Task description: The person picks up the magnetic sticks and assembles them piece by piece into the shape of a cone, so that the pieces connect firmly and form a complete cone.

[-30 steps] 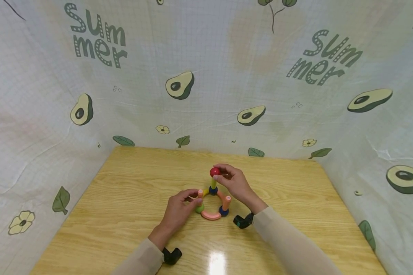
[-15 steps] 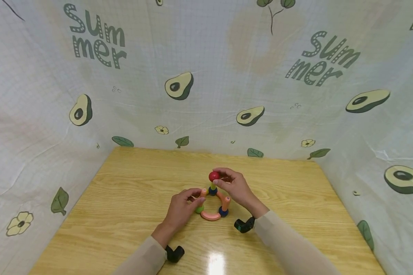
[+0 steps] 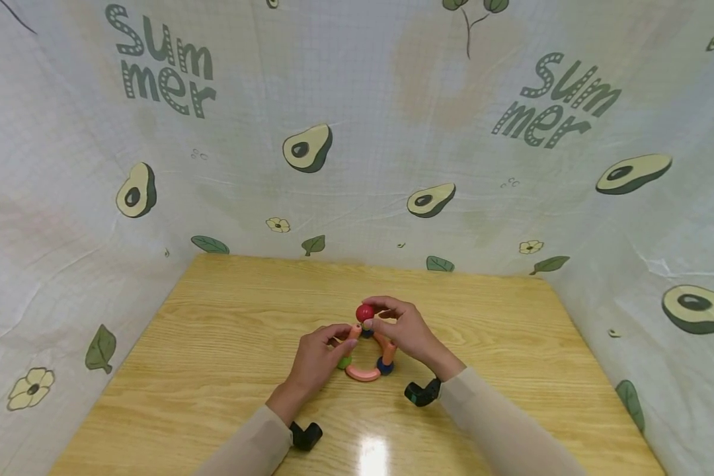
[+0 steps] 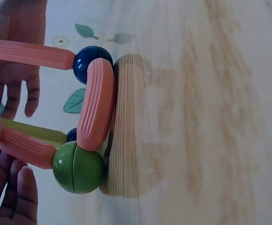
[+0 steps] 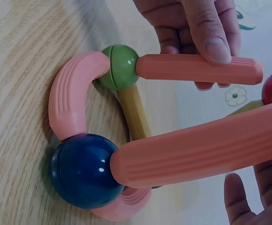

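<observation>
A ring of magnetic rods and balls lies on the wooden table. My left hand point(image 3: 314, 360) pinches a pink straight rod point(image 5: 197, 69) that rises from the green ball point(image 4: 79, 167) and leans inward. My right hand point(image 3: 407, 330) holds a red ball point(image 3: 365, 313) at the top of a yellow-green rod point(image 4: 37, 132), over the ring's far dark blue ball point(image 3: 367, 333). Another pink straight rod point(image 5: 201, 145) stands untouched on the near blue ball point(image 5: 86, 171). A curved pink rod point(image 5: 70, 96) joins the near blue ball to the green one. Fingers partly hide the yellow-green rod.
The wooden table point(image 3: 238, 297) reaches back to a hanging cloth point(image 3: 369, 158) printed with avocados and leaves. Cloth also flanks both sides. Black wrist cameras point(image 3: 422, 393) sit at both wrists, close above the table.
The red ball has come down and slightly left with my right hand, its rod tilting inward. My left hand has tipped its pink rod rightward. The ring stays put.
</observation>
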Available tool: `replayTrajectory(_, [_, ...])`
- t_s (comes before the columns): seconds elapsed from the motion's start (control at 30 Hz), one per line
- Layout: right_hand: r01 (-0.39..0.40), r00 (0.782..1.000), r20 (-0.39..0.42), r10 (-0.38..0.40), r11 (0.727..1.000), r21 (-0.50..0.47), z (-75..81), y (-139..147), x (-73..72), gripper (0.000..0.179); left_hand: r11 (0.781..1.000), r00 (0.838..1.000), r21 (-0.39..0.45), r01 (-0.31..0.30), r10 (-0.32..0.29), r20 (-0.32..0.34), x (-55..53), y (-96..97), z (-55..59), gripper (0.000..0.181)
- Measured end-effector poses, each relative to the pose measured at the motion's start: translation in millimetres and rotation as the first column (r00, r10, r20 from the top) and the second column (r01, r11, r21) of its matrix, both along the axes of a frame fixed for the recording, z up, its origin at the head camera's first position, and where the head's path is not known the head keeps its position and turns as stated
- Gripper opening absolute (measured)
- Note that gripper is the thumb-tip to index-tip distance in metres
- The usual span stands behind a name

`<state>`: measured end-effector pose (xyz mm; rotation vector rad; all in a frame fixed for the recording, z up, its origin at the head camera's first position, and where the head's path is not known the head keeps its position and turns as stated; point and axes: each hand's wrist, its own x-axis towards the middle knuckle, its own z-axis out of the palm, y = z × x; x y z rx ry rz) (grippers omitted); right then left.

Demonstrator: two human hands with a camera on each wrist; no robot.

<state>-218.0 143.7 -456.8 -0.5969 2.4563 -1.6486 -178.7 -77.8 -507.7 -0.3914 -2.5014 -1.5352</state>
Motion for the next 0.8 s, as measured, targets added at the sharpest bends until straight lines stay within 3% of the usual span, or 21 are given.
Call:
replayTrajectory(0.27, [-0.047,0.999,-0.007,0.047,0.999,0.012,1.9,1.1,-0.9,0.037,1.000,1.000,-0.005,0.001,-0.001,0.019,-1.2,0.9,1.2,0.026])
replayTrajectory(0.8, [-0.090,0.996,-0.028,0.090,0.996,-0.018,-2.5,1.9,-4.3,0.036,1.000,0.999,-0.024,-0.015,0.015,-0.031,-3.5,3.2,-1.4,0.024])
